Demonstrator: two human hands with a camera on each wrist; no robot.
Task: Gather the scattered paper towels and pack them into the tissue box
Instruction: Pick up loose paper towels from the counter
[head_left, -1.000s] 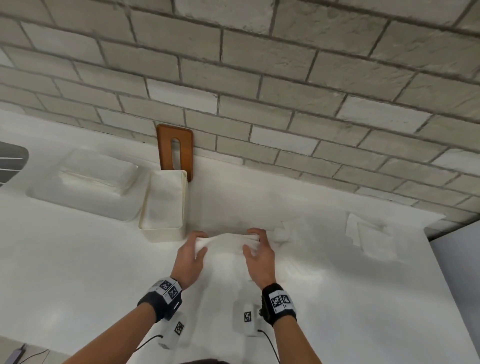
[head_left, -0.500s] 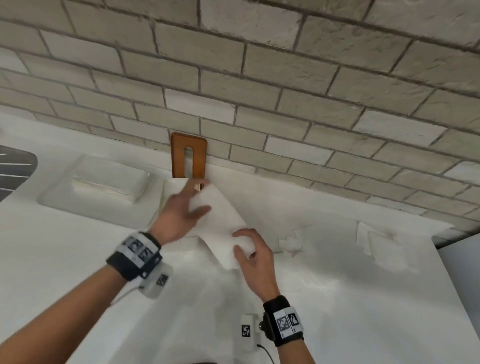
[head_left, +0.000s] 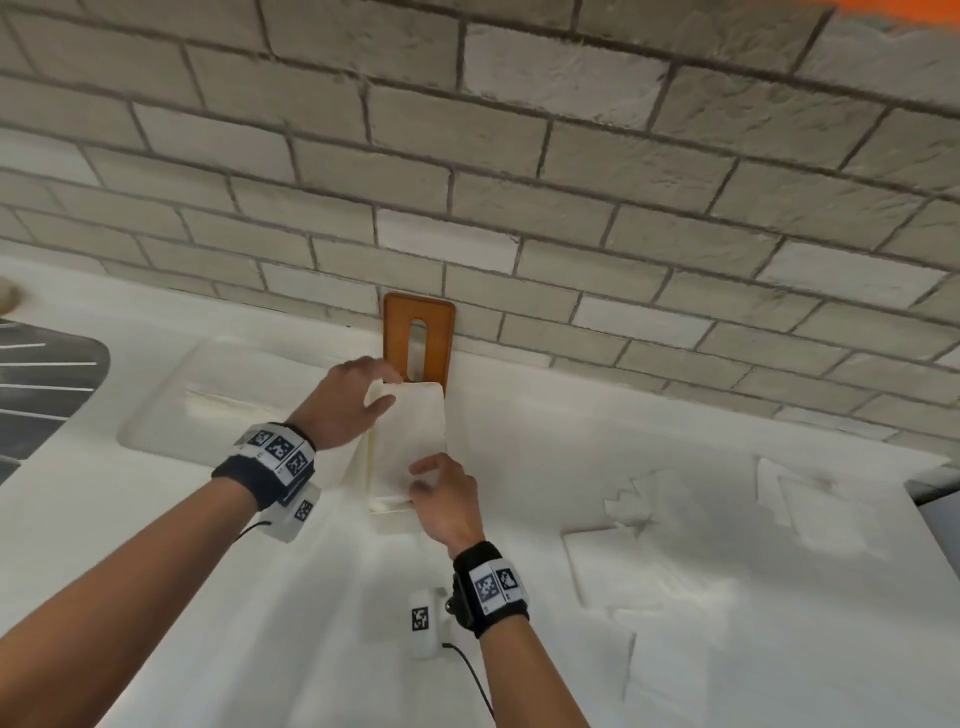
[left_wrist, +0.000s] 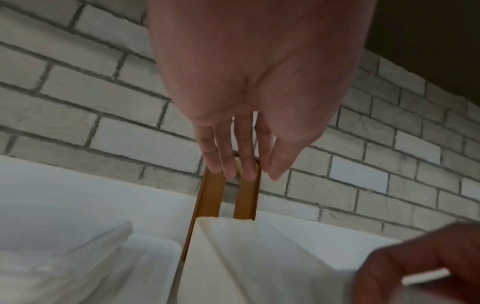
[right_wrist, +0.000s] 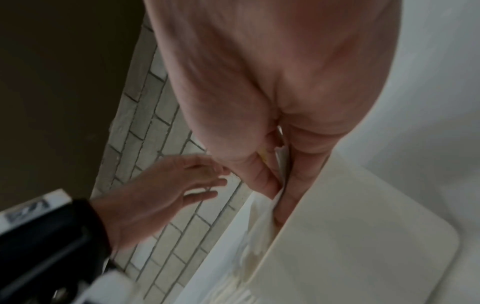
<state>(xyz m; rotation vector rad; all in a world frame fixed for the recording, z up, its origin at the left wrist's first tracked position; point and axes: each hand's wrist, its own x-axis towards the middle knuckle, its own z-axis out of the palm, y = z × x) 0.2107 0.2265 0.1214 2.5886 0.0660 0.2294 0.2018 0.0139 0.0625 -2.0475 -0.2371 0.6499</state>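
The right hand (head_left: 445, 499) pinches the near end of a paper towel (head_left: 413, 431) lying in the open tissue box (head_left: 375, 506) on the bench (head_left: 260, 597), while the left hand (head_left: 348, 402), fingers straight, hovers at the far end.

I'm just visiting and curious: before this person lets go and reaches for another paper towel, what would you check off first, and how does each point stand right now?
1. Towel over the tissue box: ok, the paper towel covers its opening.
2. Towel fully down inside: not ok, its left edge drapes over the box's side.
3. Right hand grip: ok, it pinches the towel's near end at the box rim.
4. Left hand free: ok in the left wrist view, fingers straight above the far end.
5. More towels left: ok, loose paper towels lie on the counter to the right.
6. Room left in the box: cannot tell, the towel hides the inside.
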